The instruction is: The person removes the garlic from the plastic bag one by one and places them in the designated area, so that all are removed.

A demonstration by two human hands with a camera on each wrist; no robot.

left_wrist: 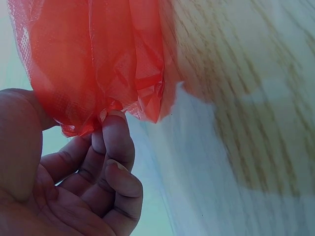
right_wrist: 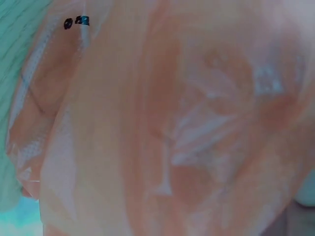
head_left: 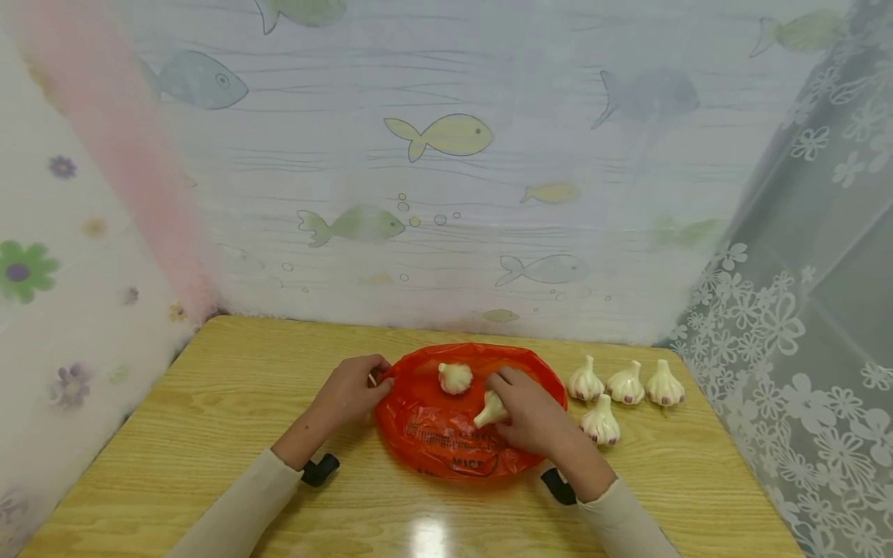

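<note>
A red plastic bag (head_left: 446, 446) with dark print lies spread open on the wooden table. My left hand (head_left: 352, 394) pinches its left rim; in the left wrist view, thumb and fingers meet on the gathered edge of the red bag (left_wrist: 93, 64). Over the bag's right half, my right hand (head_left: 528, 411) grips a garlic bulb (head_left: 492, 411) by its round end, stem pointing left. Another garlic bulb (head_left: 455, 378) lies inside the bag, near the far rim. Blurred bag plastic (right_wrist: 103, 128) fills most of the right wrist view and hides the right fingers there.
Right of the bag, several garlic bulbs (head_left: 625, 383) stand on the table (head_left: 265, 372), stems up, the nearest one (head_left: 601, 422) close to my right wrist. Behind the table hangs a curtain (head_left: 446, 256) printed with fish. A lace-patterned curtain (head_left: 788, 387) borders the right side.
</note>
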